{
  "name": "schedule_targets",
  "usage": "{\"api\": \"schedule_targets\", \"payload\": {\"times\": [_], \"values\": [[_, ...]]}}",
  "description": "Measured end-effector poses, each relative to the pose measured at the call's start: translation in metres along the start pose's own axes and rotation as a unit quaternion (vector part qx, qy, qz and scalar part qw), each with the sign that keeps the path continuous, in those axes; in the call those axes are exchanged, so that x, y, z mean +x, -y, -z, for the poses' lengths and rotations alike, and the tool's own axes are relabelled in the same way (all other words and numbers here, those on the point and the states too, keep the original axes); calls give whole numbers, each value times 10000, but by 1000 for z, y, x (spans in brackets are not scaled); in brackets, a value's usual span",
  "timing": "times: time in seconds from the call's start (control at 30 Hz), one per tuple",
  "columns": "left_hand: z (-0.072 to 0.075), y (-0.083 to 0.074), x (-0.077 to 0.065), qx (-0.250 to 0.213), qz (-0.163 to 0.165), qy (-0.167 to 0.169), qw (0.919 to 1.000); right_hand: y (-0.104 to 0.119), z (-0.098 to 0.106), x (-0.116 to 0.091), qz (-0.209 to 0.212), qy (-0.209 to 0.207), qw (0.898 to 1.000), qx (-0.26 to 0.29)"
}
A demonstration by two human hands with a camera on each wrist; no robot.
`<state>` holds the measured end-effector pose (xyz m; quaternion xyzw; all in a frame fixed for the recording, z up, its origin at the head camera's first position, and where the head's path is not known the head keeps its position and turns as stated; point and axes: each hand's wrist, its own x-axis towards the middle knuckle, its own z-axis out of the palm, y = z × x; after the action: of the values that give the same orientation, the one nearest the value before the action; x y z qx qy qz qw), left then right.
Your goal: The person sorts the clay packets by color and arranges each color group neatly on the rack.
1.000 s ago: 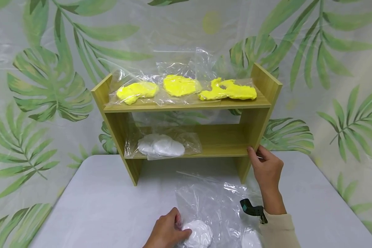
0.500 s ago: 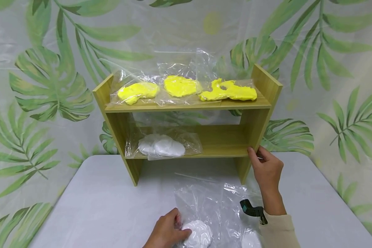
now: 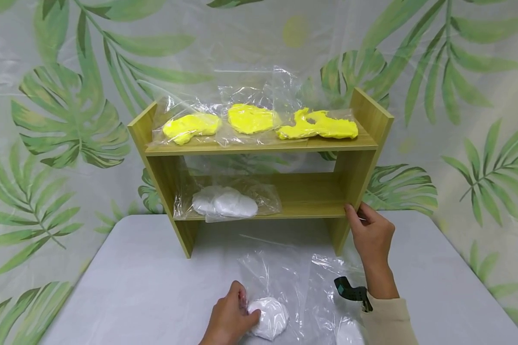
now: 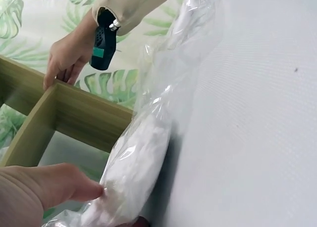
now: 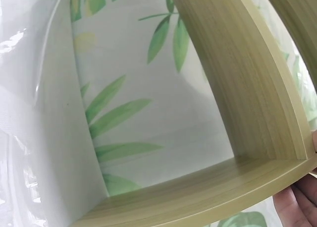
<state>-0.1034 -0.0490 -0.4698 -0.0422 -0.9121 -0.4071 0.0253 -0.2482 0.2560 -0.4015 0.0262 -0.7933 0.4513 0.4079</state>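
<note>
My left hand [image 3: 229, 314] pinches a clear plastic bag holding a flat, round white clay-like lump [image 3: 268, 318], thumb on top at the left edge. In the left wrist view the thumb [image 4: 74, 185] presses the bagged lump [image 4: 136, 162], its underside tilted off the table. My right hand [image 3: 371, 235] grips the right side panel of a two-tier wooden shelf [image 3: 259, 149], thumb at the front and fingers round the outer side. In the right wrist view, only some fingers [image 5: 297, 202] show at the panel's edge.
Yellow lumps [image 3: 252, 119] in clear bags lie along the top tier. Bagged white lumps [image 3: 224, 202] sit on the lower tier's left part. Another bagged white lump [image 3: 349, 331] lies on the white table [image 3: 125, 287] beside the right forearm. A leaf-patterned cloth [image 3: 69, 115] hangs behind.
My left hand has moved slightly left and forward, bringing the bagged white lump with it and drawing it away from the other bag. The right hand stays on the shelf.
</note>
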Motion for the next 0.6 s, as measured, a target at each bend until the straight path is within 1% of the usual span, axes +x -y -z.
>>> {"api": "schedule_targets", "payload": {"times": [0.07,0.1,0.23,0.43,0.6], "values": [[2,-1,1,-78,60,-62,9999,0,0,0,8,-5,10000,10],[3,-2,1,-188,90,-48,9998,0,0,0,17,-9,10000,12],[6,0,2,-540,223,108,9982,0,1,0,54,-36,10000,19],[7,3,3,-625,417,214,9969,0,0,1,38,-35,10000,-10],[7,3,3,-803,456,325,9952,-1,1,1,19,-20,10000,-22]]}}
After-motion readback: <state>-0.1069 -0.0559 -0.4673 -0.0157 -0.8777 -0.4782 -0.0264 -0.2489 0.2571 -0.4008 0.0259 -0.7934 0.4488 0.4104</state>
